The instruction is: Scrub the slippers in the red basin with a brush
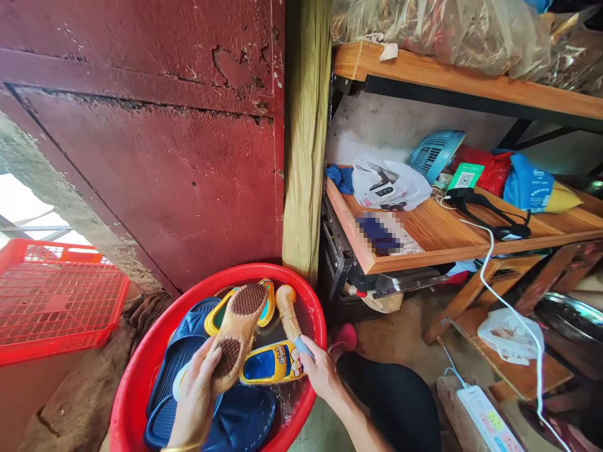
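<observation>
My left hand (195, 389) is closed around a small shoe (242, 323), its brown ridged sole turned up toward me. In my right hand (323, 370) is the blue handle of a scrubbing brush (288, 314), whose pale bristled head points away from me, a little right of the shoe. Both hands are over a red basin (315, 301) with water in it. A yellow and blue child's slipper (268, 364) lies below the brush, with another yellow slipper (214, 319) behind the held shoe. Dark blue slippers (176, 358) fill the basin's left and near side.
A red plastic crate (61, 295) stands at the left, near a maroon door (188, 176). On the right, a wooden shelf (443, 220) carries a plastic bag (391, 182) and a blue fan (436, 154). A white cable (490, 263) hangs down near a power strip (487, 417).
</observation>
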`<state>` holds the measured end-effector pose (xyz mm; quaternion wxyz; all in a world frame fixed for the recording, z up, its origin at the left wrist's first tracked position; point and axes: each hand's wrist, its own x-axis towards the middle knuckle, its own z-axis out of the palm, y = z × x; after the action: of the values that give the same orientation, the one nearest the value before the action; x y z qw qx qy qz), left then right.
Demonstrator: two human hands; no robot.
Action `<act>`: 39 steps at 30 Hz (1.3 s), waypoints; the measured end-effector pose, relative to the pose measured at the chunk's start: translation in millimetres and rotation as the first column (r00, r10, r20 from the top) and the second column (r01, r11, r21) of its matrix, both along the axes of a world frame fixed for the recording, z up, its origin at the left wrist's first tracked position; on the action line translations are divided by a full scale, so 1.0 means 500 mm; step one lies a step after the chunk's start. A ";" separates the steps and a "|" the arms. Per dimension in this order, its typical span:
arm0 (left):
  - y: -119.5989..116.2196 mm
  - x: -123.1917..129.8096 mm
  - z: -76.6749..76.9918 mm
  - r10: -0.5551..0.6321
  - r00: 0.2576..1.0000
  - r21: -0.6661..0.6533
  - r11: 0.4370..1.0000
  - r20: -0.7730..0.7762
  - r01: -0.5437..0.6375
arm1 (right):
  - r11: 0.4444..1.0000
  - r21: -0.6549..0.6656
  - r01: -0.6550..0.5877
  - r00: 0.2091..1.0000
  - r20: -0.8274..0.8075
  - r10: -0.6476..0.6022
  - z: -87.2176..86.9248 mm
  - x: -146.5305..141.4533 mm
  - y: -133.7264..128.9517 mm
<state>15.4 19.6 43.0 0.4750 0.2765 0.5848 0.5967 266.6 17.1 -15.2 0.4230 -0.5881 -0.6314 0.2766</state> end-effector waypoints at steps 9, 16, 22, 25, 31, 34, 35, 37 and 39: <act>0.116 0.093 -0.119 -0.129 0.388 0.024 0.930 -0.912 0.367 | 0.986 -0.161 0.039 0.946 -0.312 -0.088 -0.045 0.014 -0.024; 0.146 0.126 -0.168 -0.311 0.171 -0.220 0.887 -0.935 0.407 | 0.994 -0.101 0.035 0.962 -0.265 -0.061 -0.035 0.015 -0.030; 0.175 0.098 -0.183 -0.544 0.306 -0.329 0.776 -0.781 0.539 | 0.996 -0.083 0.037 0.969 -0.242 -0.056 -0.046 0.012 -0.027; 0.181 0.104 -0.204 -0.561 0.329 -0.345 0.777 -0.759 0.527 | 0.996 -0.077 0.033 0.971 -0.233 -0.050 -0.054 0.012 -0.030; 0.195 0.119 -0.228 -0.574 0.396 -0.331 0.780 -0.716 0.531 | 0.998 -0.067 0.016 0.986 -0.164 -0.027 -0.062 0.013 -0.033; 0.188 0.112 -0.225 -0.563 0.452 -0.281 0.787 -0.692 0.549 | 0.999 -0.035 0.031 0.990 -0.138 -0.036 -0.066 0.014 -0.038; 0.179 0.107 -0.222 -0.563 0.466 -0.267 0.786 -0.682 0.558 | 0.999 -0.021 0.035 0.992 -0.121 -0.038 -0.066 0.015 -0.041; 0.152 0.089 -0.215 -0.566 0.487 -0.248 0.783 -0.665 0.571 | 0.999 -0.001 0.033 0.996 -0.086 -0.033 -0.066 0.016 -0.045; 0.113 0.070 -0.206 -0.558 0.489 -0.242 0.788 -0.671 0.566 | 1.000 0.001 0.014 0.998 -0.068 -0.014 -0.064 0.016 -0.047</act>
<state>50.4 76.3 -59.9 0.3766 0.6622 0.5948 0.2567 274.8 -6.4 -47.0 0.4467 -0.5822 -0.6128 0.2932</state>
